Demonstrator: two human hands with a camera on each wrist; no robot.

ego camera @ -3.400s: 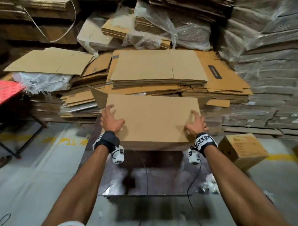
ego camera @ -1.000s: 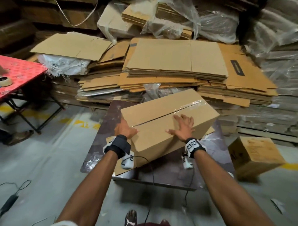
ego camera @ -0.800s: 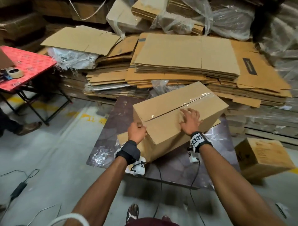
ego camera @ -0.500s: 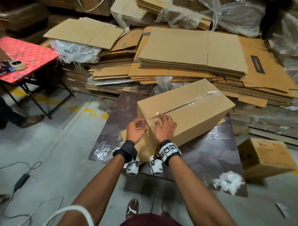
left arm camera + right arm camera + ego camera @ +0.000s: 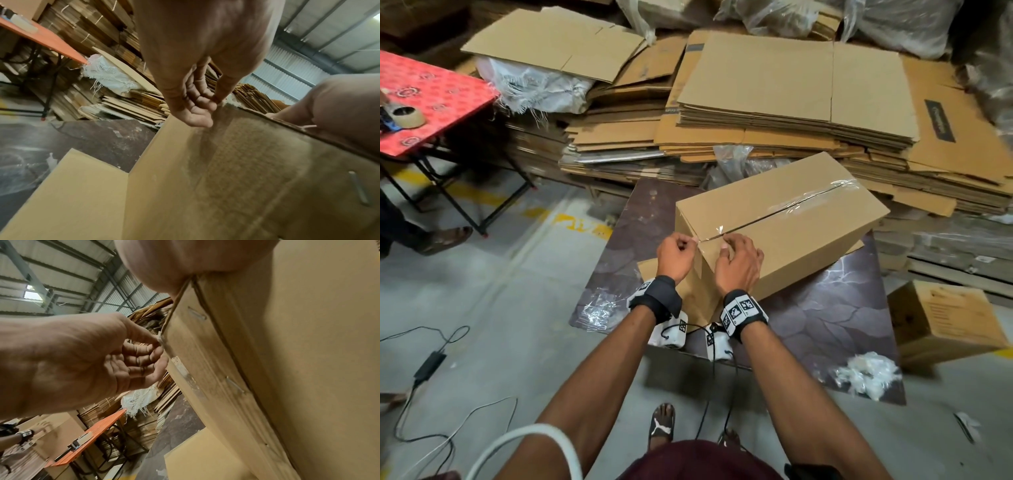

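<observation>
Brown cardboard box [image 5: 784,219] sits closed in front of you on the dark marbled tabletop [image 5: 835,315], turned at an angle so one corner points at you. It rests partly on a flat sheet of brown cardboard [image 5: 650,270]. A strip of clear packing tape [image 5: 808,202] runs along its top seam, wrinkled at the far end.

Your left hand [image 5: 676,255] is at the near top corner. Its thumb and forefinger are pinched together on the loose end of the tape, and the other fingers [image 5: 197,104] are curled in towards the palm. The right wrist camera shows the pinch right at the edge of the box, where a scrap of tape [image 5: 159,338] lifts off the cardboard. Metal staples [image 5: 197,313] show in the side panel just beside it.

Your right hand [image 5: 738,263] lies against the same end of the box, just beside the left. Its fingers are bent over the top edge, with the fingertips on the top face next to the seam.

Behind the box are piles of flattened brown cartons [image 5: 791,85]. To your left, a roll of tape [image 5: 409,114] lies on a red patterned folding table [image 5: 431,96]. To your right, a smaller printed carton [image 5: 945,322] stands on the floor, and a wad of crumpled white plastic [image 5: 866,373] lies on the near right corner of the tabletop.
</observation>
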